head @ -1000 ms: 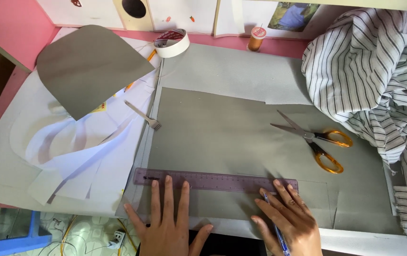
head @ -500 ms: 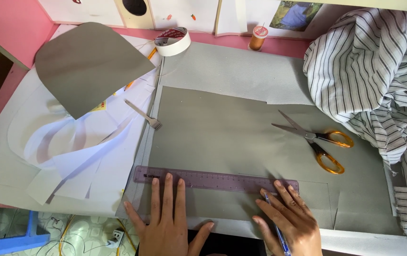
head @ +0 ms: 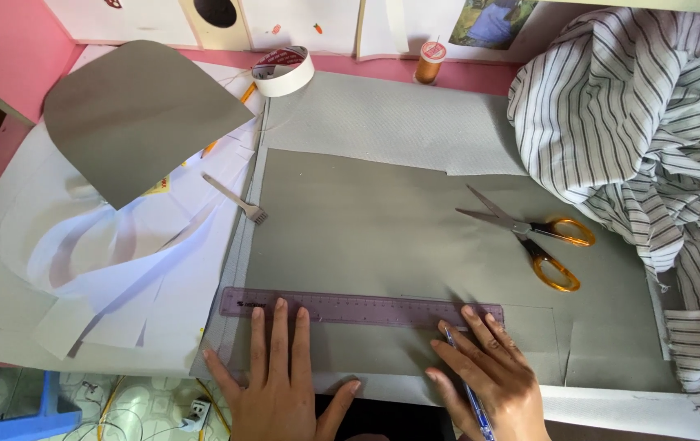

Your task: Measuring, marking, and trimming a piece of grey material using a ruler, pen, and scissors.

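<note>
Pressing hand: left hand, flat and spread, palm down on the grey sheet, fingertips touching the lower edge of the ruler.
Writing hand: right hand, fingers closed around a blue pen; pen tip meets the sheet just below the ruler's right half.
Ruler: purple, see-through, lying flat and nearly level across the lower part of the grey sheet, directly ahead of both hands.
Grey sheet: large rectangle, spread on the table under ruler and hands; a thin pencilled outline shows at its lower right.
Scissors: orange handles, blades apart, resting on the sheet, well above the right hand.
Fork-like tool: small, metal, at the sheet's left edge.
Curved grey piece: upper left, over white paper strips.
Tape roll: white, far edge of table.
Thread spool: orange, far edge.
Striped cloth: bunched at right.
Containers: blue box corner on the floor, lower left; contents cannot be told.
</note>
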